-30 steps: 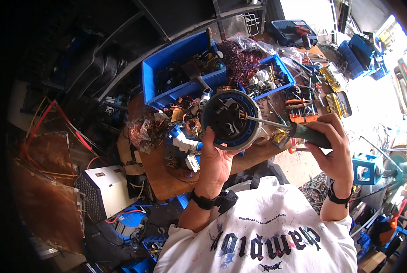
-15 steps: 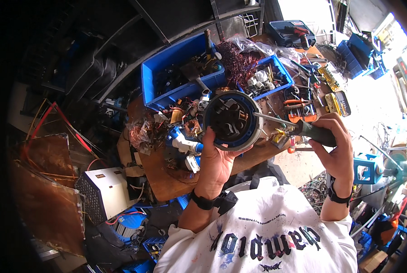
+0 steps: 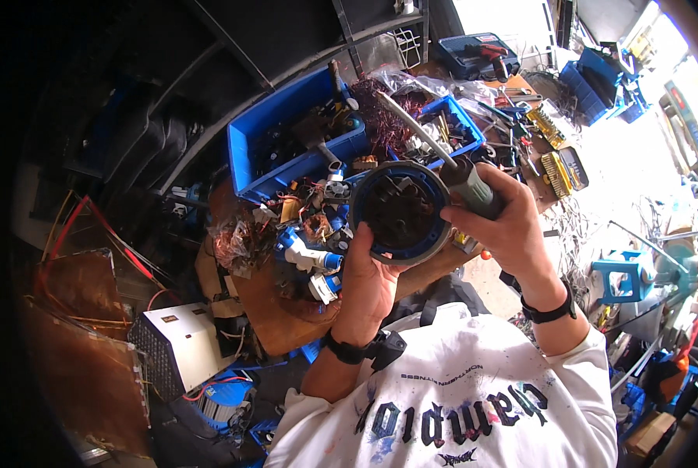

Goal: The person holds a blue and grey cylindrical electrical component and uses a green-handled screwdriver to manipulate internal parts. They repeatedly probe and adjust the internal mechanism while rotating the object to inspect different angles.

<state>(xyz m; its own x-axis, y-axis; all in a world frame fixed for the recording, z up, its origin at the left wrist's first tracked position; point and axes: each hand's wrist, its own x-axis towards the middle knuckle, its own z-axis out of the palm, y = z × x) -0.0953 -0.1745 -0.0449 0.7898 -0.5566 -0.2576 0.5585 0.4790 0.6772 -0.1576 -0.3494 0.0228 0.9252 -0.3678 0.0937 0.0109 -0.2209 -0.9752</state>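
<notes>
A round grey housing (image 3: 400, 253) with a blue inner ring and a dark, partly metallic interior is tilted with its opening facing me. My left hand (image 3: 368, 285) grips it from below, the thumb over its lower left rim. In my right hand (image 3: 509, 214) is a screwdriver (image 3: 480, 192) with a green handle, its long shaft slanting up and left beyond the housing. The right thumb touches or nearly touches the housing's right rim. Blue-and-white plug-like fittings (image 3: 306, 251) lie on the table to the left of my left hand.
Behind the housing stand a large blue bin (image 3: 248, 148) and a smaller blue tray (image 3: 474, 129) of parts. Reddish wire is heaped between them. Yellow bit sets (image 3: 556, 173) and hand tools lie at the right. A white-and-black metal box (image 3: 181, 335) sits left of the wooden table (image 3: 275, 316).
The screwdriver has swung from pointing left at the housing's rim to pointing up and left past it. My right hand has come in close to the housing; my left hand still holds it.
</notes>
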